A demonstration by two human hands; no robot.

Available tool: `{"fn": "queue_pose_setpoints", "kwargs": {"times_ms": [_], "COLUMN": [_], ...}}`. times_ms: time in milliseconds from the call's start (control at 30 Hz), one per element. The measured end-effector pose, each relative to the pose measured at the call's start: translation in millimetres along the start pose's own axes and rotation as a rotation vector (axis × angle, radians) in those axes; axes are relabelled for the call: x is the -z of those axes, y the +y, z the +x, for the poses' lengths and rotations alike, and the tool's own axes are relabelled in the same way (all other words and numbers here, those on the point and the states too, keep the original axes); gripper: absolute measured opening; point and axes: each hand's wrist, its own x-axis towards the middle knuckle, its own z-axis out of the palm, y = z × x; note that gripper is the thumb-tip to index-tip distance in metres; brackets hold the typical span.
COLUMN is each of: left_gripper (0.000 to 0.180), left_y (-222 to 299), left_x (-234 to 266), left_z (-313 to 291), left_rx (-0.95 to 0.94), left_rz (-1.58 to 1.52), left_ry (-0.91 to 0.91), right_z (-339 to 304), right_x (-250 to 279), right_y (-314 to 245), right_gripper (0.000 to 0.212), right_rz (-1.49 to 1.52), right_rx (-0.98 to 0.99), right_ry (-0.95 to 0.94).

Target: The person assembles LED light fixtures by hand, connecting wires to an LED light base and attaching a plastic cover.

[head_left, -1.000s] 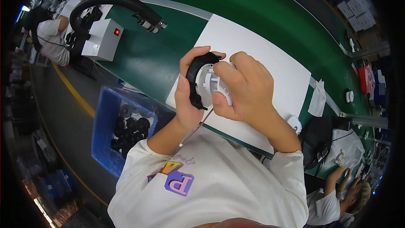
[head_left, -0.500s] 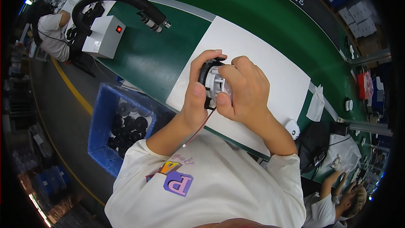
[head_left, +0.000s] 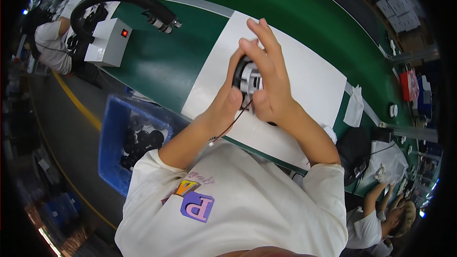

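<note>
Both hands clamped on a round black-and-silver part (head_left: pixel 247 78) above the white sheet (head_left: pixel 314 81)

Left hand (head_left: pixel 228 100) grips its 9 o'clock side, fingers curled tight; right hand (head_left: pixel 266 81) covers the 3 o'clock side, fingers (head_left: pixel 259 35) extended past 12. Thin wire (head_left: pixel 233 121) hangs from the part at 6. Green tabletop (head_left: pixel 162 62) underneath; blue bin (head_left: pixel 114 133) of black parts at 8 o'clock, well apart

Single head-worn fisheye view, looking steeply down from above the person's chest, close on the hands (head_left: pixel 257 85) raised mid-frame, green counter (head_left: pixel 190 57) slanting across the far side, floor and blue bin (head_left: pixel 112 133) at left, edges bending toward rim
</note>
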Motion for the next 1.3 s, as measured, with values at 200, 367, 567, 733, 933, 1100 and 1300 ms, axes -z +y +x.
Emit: {"fn": "queue_pose_setpoints", "kwargs": {"times_ms": [200, 367, 567, 733, 933, 1100, 1300], "left_gripper": [0.069, 0.059, 0.076, 0.084, 0.047, 0.021, 0.036], "left_y": [-29.3, -53.0, -80.2, -71.3, -102.4, -87.6, -82.7], "left_x": [-4.1, -7.9, 13.7, -22.7, 2.9, 20.0, 47.9], "left_z": [29.8, 46.8, 23.9, 4.7, -17.7, -14.0, -16.6], "left_rx": [0.003, 0.046, 0.359, 0.59, 0.452, 0.339, 0.592], "left_rz": [0.011, -0.041, 0.586, 0.965, 0.793, 0.168, -0.715], "left_ry": [0.118, 0.159, 0.088, -0.146, -0.077, 0.107, 0.162], "right_z": [-13.6, -12.3, -42.2, -85.8, -78.4, -105.3, -174.6], "right_x": [9.0, 40.2, 94.6, 185.7, 189.3, 213.2, 220.6], "right_y": [31.5, 26.1, 142.7, 246.3, 176.1, 19.4, -70.4], "right_gripper": [0.058, 0.052, 0.049, 0.055, 0.051, 0.038, 0.071], "right_rz": [-0.158, -0.594, -1.015, -1.441, -1.247, -0.993, -0.745], "right_rx": [-0.086, -0.319, -0.436, -0.707, -0.524, -0.659, -0.95], "right_ry": [0.109, -0.303, -0.4, -0.544, -0.314, -0.614, -0.638]}}
